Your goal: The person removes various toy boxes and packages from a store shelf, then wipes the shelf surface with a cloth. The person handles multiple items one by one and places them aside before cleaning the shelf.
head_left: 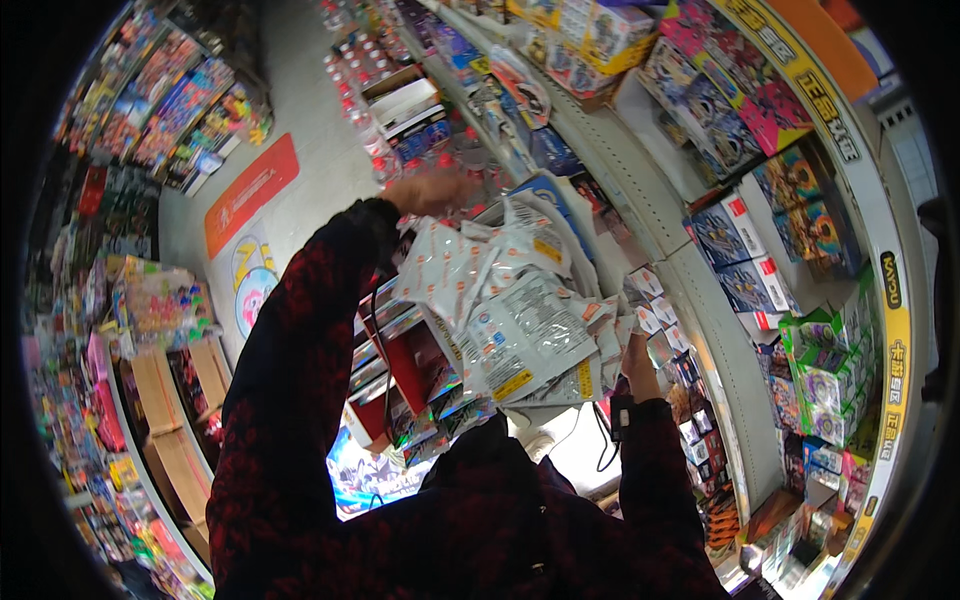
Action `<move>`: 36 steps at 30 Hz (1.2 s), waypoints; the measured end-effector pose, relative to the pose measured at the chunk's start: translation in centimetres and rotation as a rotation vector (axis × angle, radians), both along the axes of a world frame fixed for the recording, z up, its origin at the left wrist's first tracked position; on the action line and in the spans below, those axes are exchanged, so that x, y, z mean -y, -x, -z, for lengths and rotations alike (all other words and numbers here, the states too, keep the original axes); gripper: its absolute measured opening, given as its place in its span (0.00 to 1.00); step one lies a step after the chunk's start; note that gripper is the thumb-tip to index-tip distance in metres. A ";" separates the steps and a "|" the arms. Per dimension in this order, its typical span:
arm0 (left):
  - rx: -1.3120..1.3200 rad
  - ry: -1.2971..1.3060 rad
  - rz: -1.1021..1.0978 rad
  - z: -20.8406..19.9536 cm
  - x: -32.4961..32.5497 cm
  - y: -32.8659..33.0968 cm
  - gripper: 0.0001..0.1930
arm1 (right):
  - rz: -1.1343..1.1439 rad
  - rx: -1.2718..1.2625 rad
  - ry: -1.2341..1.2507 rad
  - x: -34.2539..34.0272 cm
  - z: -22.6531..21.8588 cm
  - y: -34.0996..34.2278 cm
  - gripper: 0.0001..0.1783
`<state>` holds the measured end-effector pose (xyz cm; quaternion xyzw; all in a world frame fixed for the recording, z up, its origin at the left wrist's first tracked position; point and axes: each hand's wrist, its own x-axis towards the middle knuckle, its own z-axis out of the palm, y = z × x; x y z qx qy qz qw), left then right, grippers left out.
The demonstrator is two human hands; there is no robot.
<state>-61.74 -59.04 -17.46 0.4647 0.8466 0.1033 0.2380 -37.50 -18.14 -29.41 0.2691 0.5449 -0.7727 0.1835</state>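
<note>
At eleven o'clock, the left hand (pixel 432 191) is blurred, grip unclear. At four, the right hand (pixel 637 357) holds packets (pixel 535 335), probably steadying them.

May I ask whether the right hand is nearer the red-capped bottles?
No, the left hand is nearer the bottles; the right hand is beside silvery packets.

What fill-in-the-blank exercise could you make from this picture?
The grip nearer the red-capped bottles is the person's ____ one.
In the picture, the packets lie to the ____ of the red floor panel.
The long printed strip curving down the far right has a ____ background.

Missing words: left; right; yellow.
</note>
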 end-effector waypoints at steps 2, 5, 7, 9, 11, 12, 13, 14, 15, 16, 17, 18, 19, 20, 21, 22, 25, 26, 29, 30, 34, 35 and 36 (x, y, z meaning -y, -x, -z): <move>0.176 -0.108 -0.320 -3.7 2.0 -0.4 0.21 | -0.190 -0.191 -0.083 -1.8 1.3 -0.1 0.31; 0.391 -0.648 -0.767 -10.1 6.7 -4.8 0.24 | -0.278 -0.248 -0.111 -3.7 3.9 1.8 0.33; 0.317 -0.797 -1.172 -12.6 9.9 -9.8 0.28 | -0.217 -0.174 -0.003 -4.4 4.3 4.1 0.33; -0.015 -0.555 -1.451 -12.9 12.5 -17.2 0.37 | -0.223 -0.223 0.231 -5.0 3.2 5.1 0.35; -0.093 -0.337 -1.568 -11.3 13.1 -25.0 0.48 | -0.269 -0.287 0.272 -4.5 1.8 5.8 0.39; -0.031 -0.298 -1.651 -9.9 12.5 -29.2 0.54 | -0.343 -0.427 0.058 -4.1 1.2 5.5 0.40; 0.209 -0.359 -1.752 -8.6 11.6 -32.8 0.60 | -0.356 -0.423 -0.065 -3.6 0.7 5.4 0.41; 0.488 -0.448 -1.724 -7.1 10.7 -35.5 0.58 | -0.464 -0.519 -0.326 -3.2 0.2 5.0 0.40; 0.646 -0.652 -1.701 -5.7 9.5 -38.5 0.55 | -0.525 -0.544 -0.467 -2.9 -0.3 4.7 0.40; 0.794 -0.770 -1.715 -4.0 7.8 -40.8 0.52 | -0.531 -0.560 -0.441 -2.6 -0.8 4.4 0.39; 0.689 -0.758 -1.810 -2.0 6.3 -41.5 0.46 | -0.495 -0.509 -0.292 -2.3 -1.4 4.5 0.39; 0.580 -0.747 -1.902 -0.3 5.0 -41.7 0.41 | -0.513 -0.482 -0.386 -2.3 -2.1 4.3 0.39; 0.586 -0.788 -1.931 0.8 4.9 -41.7 0.37 | -0.593 -0.552 -0.566 -2.2 -2.9 4.2 0.39; 0.589 -0.831 -1.959 1.3 5.3 -41.3 0.34 | -0.658 -0.588 -0.616 -2.2 -3.8 4.0 0.40; 0.604 -0.858 -2.019 1.6 5.7 -41.1 0.31 | -0.714 -0.573 -0.762 -1.9 -4.4 4.2 0.40; 0.618 -0.945 -2.055 1.6 6.4 -41.1 0.27 | -0.742 -0.646 -0.895 -1.5 -4.8 4.2 0.41; 0.627 -1.011 -1.967 0.6 8.3 -40.8 0.25 | -0.773 -0.677 -0.834 -0.9 -4.6 4.3 0.44; 0.648 -0.987 -1.913 0.4 8.4 -40.8 0.24 | -0.787 -0.659 -0.782 -1.0 -3.9 4.3 0.44; 0.617 -0.841 -1.925 0.7 7.5 -40.6 0.23 | -0.886 -0.646 -1.003 -1.6 -0.4 4.1 0.42; 0.590 -0.847 -1.924 1.0 7.0 -40.4 0.24 | -0.991 -0.680 -1.057 -1.8 0.6 4.4 0.39; 0.715 -1.003 -1.896 1.3 7.2 -40.5 0.23 | -0.775 -0.613 -0.403 -1.9 1.6 4.4 0.34; 0.778 -1.107 -1.794 1.1 7.4 -40.8 0.22 | -0.703 -0.588 -0.231 -1.7 1.0 4.3 0.33; 0.777 -1.033 -1.810 0.9 7.7 -40.8 0.22 | -0.602 -0.532 -0.119 -1.6 0.2 3.8 0.30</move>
